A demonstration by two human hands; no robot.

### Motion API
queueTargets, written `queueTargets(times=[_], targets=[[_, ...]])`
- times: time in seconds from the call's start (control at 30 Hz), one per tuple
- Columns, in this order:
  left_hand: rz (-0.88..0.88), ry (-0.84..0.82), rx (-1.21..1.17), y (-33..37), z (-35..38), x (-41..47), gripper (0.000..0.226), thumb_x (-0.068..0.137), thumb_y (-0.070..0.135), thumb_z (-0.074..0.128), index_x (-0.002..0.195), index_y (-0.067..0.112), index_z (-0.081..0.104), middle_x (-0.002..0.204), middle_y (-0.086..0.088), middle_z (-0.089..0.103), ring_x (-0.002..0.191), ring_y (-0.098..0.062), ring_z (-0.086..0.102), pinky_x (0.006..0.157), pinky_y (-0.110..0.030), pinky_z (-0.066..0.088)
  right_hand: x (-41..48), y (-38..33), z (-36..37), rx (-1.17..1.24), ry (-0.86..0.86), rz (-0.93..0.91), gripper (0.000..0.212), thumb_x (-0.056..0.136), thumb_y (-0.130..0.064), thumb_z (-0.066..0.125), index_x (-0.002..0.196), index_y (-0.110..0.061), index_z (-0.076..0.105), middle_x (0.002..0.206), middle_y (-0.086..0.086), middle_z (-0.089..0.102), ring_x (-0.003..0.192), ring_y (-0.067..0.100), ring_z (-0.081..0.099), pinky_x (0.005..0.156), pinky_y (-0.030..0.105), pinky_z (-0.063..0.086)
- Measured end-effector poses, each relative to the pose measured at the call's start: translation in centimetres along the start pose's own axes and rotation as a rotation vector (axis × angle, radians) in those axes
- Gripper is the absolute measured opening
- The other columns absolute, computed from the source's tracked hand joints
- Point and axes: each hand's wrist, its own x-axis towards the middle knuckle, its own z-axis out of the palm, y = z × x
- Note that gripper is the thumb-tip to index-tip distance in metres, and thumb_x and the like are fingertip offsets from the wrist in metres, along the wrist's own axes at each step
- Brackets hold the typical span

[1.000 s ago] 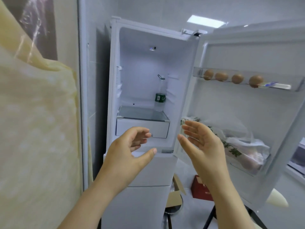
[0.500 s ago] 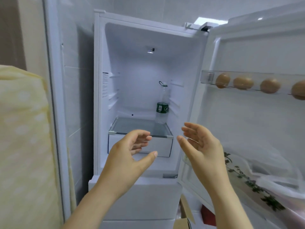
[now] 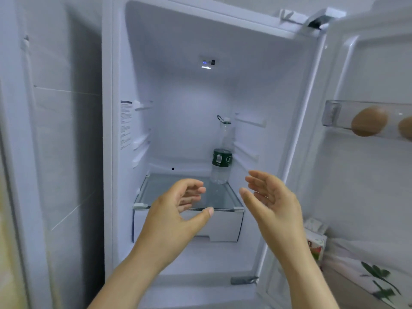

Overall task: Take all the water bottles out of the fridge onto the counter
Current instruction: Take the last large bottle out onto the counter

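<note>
Fridge: wide open, lit inside, and almost bare.
Door: swung out to the right, with eggs sitting in its upper rack.
Glass shelf: the only shelf fitted, low in the compartment over a white drawer.
Left hand: up in front of the shelf's front edge, holding nothing, fingers loosely curved and thumb out.
Right hand: level with it off the shelf's front right corner, also free, palm turned inward.
Water bottle: one in sight, standing upright at the shelf's back right corner, cap up and green label round its middle.
Key relation: the bottle stands beyond the hands, roughly between them, with its long axis vertical. The right hand looks a touch nearer.
Next: probably a reach straight in and a wrap around the body.
Worktop: out of view.
</note>
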Motion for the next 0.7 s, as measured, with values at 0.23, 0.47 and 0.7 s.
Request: queueTargets(times=[0.23,0.47,0.7], targets=[[-0.006,-0.041,-0.004,-5.3,-1.9,6.2,0.037,0.074,0.013,0.08,0.1,0.034,0.062,0.102,0.027,0.067,0.098,0.004,0.064,0.088,-0.011,0.049,4.4,2.9,5.3,-0.018,0.042,0.023,0.033,0.084,-0.016,0.072,0.104,-0.04,0.06,0.108,-0.014,0.069,0.104,-0.003,0.063,0.097,0.025,0.05],[-0.031,-0.038,-0.007,-9.5,-1.7,11.0,0.038,0.073,0.011,0.08,0.099,0.032,0.062,0.099,0.022,0.07,0.096,0.003,0.065,0.089,-0.016,0.05,9.1,6.7,8.5,0.003,0.035,0.056,0.032,0.084,-0.014,0.072,0.112,-0.026,0.064,0.11,-0.01,0.07,0.105,-0.002,0.063,0.095,0.016,0.048],[-0.036,-0.011,0.036,-13.3,0.3,16.7,0.038,0.075,0.014,0.079,0.101,0.034,0.061,0.102,0.02,0.069,0.099,0.004,0.064,0.093,-0.02,0.049,15.4,11.8,10.1,0.049,0.06,0.063,0.032,0.083,-0.015,0.073,0.113,-0.023,0.065,0.111,-0.01,0.069,0.105,0.0,0.063,0.1,0.027,0.048]])
